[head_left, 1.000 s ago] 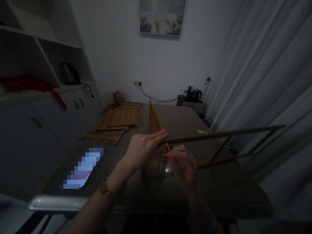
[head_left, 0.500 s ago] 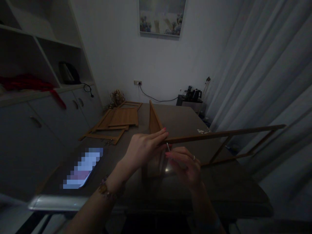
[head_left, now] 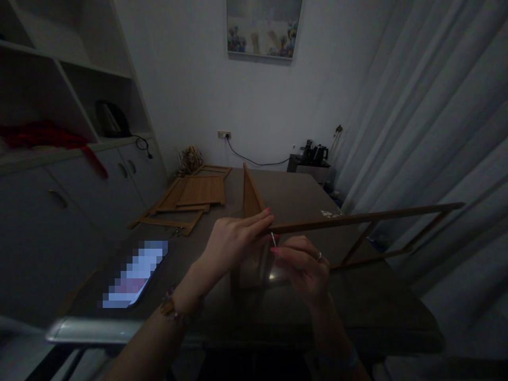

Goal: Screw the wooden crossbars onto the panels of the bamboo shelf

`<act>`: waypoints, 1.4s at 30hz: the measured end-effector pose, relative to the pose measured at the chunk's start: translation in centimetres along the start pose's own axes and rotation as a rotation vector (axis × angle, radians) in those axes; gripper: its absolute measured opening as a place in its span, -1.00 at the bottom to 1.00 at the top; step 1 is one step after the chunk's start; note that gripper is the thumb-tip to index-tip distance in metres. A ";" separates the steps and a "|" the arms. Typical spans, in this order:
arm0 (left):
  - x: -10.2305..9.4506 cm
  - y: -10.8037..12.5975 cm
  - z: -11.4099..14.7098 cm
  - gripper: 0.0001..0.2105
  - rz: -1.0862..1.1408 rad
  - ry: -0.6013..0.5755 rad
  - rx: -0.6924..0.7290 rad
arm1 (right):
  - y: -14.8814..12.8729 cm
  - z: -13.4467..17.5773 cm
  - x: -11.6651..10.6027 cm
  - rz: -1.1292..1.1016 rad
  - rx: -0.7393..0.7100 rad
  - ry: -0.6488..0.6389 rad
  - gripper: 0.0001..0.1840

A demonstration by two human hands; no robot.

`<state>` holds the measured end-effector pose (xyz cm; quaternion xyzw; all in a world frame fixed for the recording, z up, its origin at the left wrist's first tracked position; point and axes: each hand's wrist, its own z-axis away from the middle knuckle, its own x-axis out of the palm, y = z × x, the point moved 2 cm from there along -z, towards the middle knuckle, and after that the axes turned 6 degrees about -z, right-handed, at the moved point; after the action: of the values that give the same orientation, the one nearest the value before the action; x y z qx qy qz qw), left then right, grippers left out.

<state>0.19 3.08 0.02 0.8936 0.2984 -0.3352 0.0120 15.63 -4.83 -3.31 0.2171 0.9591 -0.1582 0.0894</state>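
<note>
My left hand (head_left: 238,238) is closed round the near end of a long wooden frame (head_left: 329,223), where it meets a wooden panel (head_left: 251,193) standing on edge. Its fingertips rest on top of that corner. My right hand (head_left: 304,267), just below and to the right, pinches a thin silvery metal rod (head_left: 273,240) between thumb and fingers. The rod's upper end touches the underside of the frame close to the corner; whether it is a hex key or a screw I cannot make out. The frame stretches off to the right, with crossbars between its two rails.
Several flat wooden panels and frames (head_left: 200,191) lie stacked at the table's left, with small metal parts (head_left: 178,231) beside them. A lit phone (head_left: 137,275) lies nearer. A dark appliance (head_left: 313,153) stands at the back right; a curtain (head_left: 448,132) hangs along the right side.
My right hand has shifted very slightly to the right and its fingers have turned a little around the rod. My left hand, the frame and the panel stay where they were.
</note>
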 end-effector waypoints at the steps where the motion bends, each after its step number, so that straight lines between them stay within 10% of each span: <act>1: 0.0 0.0 0.0 -0.71 -0.003 0.001 -0.001 | 0.0 -0.1 0.0 0.008 -0.008 0.004 -0.66; 26: 0.0 0.1 0.0 -0.72 -0.041 0.024 -0.006 | -1.0 -0.3 -0.2 0.346 -0.127 0.089 -0.88; 42: 0.0 0.1 0.0 -0.70 -0.013 0.003 -0.015 | -1.5 -0.7 1.1 0.397 -0.048 0.041 -0.67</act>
<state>0.24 2.96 0.00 0.8919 0.3069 -0.3316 0.0159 13.90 -5.41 -2.49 0.4029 0.9026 -0.1101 0.1045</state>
